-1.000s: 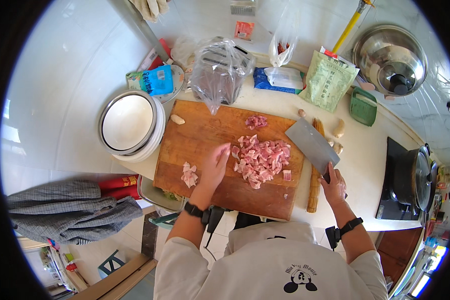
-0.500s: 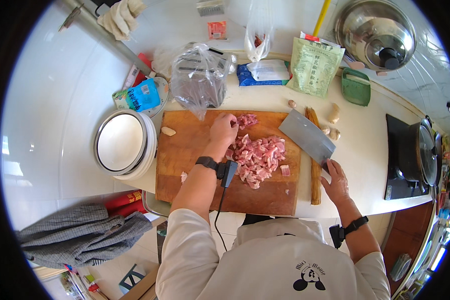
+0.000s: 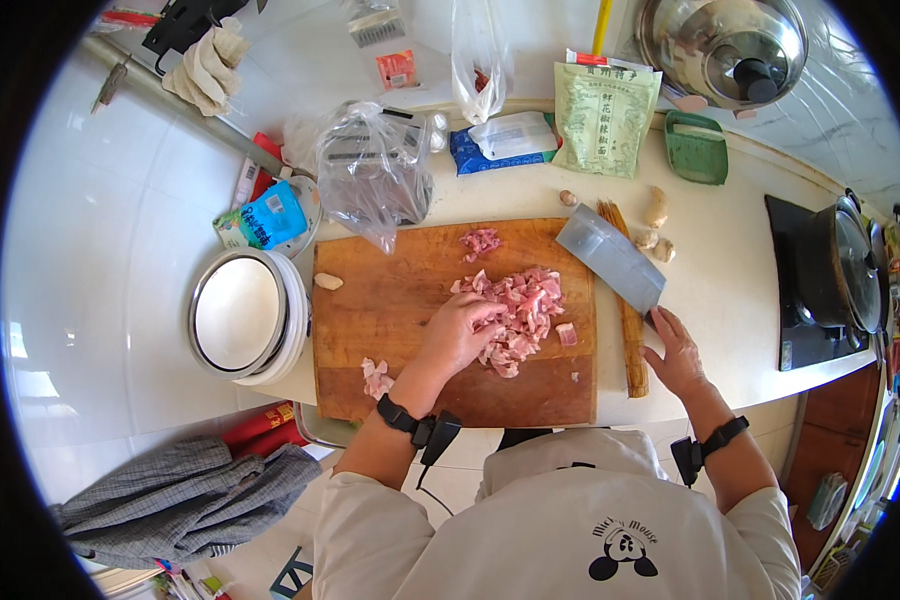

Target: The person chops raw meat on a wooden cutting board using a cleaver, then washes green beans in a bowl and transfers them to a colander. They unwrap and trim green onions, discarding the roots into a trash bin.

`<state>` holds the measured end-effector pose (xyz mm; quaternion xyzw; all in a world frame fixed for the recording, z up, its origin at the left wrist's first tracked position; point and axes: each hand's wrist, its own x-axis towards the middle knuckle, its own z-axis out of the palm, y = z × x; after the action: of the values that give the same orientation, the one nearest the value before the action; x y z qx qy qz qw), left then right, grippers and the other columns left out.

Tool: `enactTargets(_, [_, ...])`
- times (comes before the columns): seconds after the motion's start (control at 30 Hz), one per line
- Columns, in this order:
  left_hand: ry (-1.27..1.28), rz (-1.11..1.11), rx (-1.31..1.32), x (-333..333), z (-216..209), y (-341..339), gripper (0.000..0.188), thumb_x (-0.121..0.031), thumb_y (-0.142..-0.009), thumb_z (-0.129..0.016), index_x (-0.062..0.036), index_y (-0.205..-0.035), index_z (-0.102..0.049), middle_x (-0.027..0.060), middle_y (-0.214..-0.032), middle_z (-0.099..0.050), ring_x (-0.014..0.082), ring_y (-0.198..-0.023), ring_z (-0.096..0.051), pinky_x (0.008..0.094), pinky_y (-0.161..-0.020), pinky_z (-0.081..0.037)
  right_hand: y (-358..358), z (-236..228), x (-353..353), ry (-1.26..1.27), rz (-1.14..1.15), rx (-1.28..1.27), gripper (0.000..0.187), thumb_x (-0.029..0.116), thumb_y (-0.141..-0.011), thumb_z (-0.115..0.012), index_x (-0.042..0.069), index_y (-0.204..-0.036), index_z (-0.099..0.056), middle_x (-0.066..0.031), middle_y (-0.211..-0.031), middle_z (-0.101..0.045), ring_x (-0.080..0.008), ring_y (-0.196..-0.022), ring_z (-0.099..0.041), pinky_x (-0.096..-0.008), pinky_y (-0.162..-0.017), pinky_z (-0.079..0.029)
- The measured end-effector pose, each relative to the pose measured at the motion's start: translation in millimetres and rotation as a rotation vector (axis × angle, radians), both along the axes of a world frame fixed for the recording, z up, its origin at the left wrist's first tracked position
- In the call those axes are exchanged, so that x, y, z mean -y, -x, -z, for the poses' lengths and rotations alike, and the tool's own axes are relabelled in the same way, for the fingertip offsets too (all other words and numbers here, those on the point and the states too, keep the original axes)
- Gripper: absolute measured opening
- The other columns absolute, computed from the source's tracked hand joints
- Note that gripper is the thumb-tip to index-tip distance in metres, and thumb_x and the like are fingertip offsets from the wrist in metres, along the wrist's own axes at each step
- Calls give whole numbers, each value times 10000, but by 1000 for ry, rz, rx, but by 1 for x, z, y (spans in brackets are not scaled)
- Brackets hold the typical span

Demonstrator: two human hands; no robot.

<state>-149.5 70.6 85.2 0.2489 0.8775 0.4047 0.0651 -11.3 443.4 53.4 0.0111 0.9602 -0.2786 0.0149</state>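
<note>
The left hand (image 3: 458,338) rests at the left edge of a big heap of chopped meat (image 3: 532,298) on a wooden board (image 3: 390,310); its fingers are bent, and whether they pinch a piece cannot be told. The right hand (image 3: 678,352) lies on the desk (image 3: 715,290) at the handle end of a cleaver (image 3: 615,262), fingers loosely bent; how firmly they hold it is unclear. The blade lies across a bundle of sticks (image 3: 633,340). Smaller meat piles sit at the board's near left and far side.

Left of the board, stacked bowls (image 3: 238,310) show a white inside. At right, a dark pot (image 3: 818,262) wears a glass lid. Farther back, a blue packet (image 3: 275,215) lies on a plate (image 3: 313,200), a clear bag (image 3: 370,180) drapes a grey box, and a hanging bag (image 3: 482,50) holds dark red bits.
</note>
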Motion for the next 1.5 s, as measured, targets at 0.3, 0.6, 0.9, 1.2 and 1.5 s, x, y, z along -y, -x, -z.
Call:
enactTargets(0.3, [46, -223, -281, -13, 19, 76, 171, -56, -809, -694, -68, -979, -695, 116, -989, -645, 318, -889, -633, 353, -748, -521, 22, 15, -14, 89, 130, 110, 643, -82, -763, -584, 80, -1373, -462, -167, -1329, -491, -377, -1198, -519, -403, -1003, -463])
enactTargets(0.6, [91, -337, -80, 12, 63, 97, 100, -11, -777, -676, -53, -866, -658, 101, -973, -645, 305, -855, -633, 343, -718, -520, 18, 19, -4, 154, 78, -88, 535, -151, -751, -551, 82, -1229, -608, -152, -1223, -505, -350, -1109, -551, -397, -965, -474])
enactTargets(0.9, [265, -108, -145, -21, 35, 117, 269, -132, -827, -641, -89, -1090, -675, 136, -1050, -660, 305, -1006, -610, 388, -875, -493, 14, 20, -22, -63, -131, -164, 432, -104, -730, -593, 101, -1099, -684, -120, -1155, -554, -322, -1080, -551, -419, -938, -473])
enactTargets(1.2, [77, -266, 254, -20, 63, 147, 156, -72, -890, -595, -42, -1019, -678, 77, -907, -690, 165, -823, -655, 296, -707, -521, 31, 1, -21, -89, -140, -52, 557, -68, -719, -660, 142, -1232, -606, -95, -1242, -519, -327, -1152, -511, -440, -990, -442])
enactTargets(1.5, [-663, -441, 658, 2, 27, 130, 179, -48, -936, -586, -14, -1104, -638, 67, -1015, -676, 149, -919, -645, 267, -794, -516, 27, -8, -21, -84, -131, 30, 668, -24, -680, -746, 143, -1297, -555, -96, -1291, -500, -328, -1198, -490, -438, -1028, -414])
